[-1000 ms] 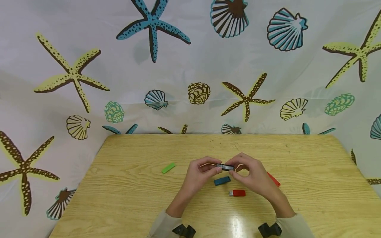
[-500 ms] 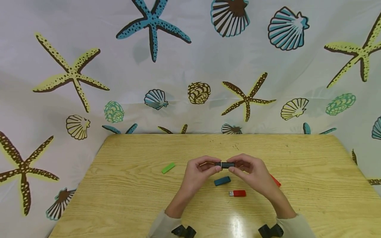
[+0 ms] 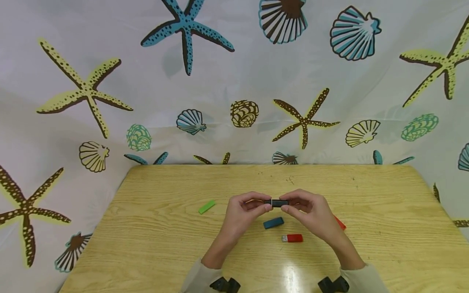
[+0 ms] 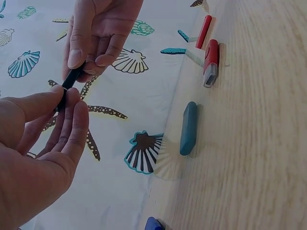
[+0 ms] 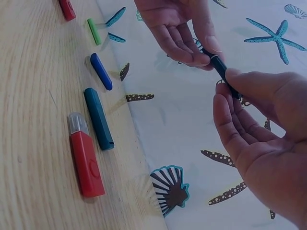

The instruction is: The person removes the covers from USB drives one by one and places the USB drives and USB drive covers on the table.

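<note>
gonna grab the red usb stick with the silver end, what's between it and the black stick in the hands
In the head view, the teal stick lies between the red usb stick and the black stick pinched by left hand and right hand.

The head view looks far and down over the table; closer left and right wrist views share the black stick.

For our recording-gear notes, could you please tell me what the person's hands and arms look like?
The left hand and right hand are ungloved. The person wears pale beige sleeves, with a small black device near each cuff.
</note>
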Action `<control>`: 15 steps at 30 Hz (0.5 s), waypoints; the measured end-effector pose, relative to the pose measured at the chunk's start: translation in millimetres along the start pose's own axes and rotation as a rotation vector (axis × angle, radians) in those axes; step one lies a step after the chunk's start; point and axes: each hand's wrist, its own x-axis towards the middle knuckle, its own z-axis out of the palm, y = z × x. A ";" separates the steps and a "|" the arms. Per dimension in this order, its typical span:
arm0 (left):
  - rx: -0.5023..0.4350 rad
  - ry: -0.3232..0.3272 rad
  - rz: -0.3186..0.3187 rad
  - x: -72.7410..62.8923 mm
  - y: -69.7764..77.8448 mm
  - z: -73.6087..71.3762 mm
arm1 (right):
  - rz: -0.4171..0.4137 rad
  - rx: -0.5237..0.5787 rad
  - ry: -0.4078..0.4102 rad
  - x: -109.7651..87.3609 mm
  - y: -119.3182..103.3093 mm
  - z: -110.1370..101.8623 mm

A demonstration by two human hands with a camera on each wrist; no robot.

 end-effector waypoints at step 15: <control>0.003 -0.007 0.023 0.0 3.5 -1.6 | 0.001 0.021 -0.006 -0.2 -2.0 -1.8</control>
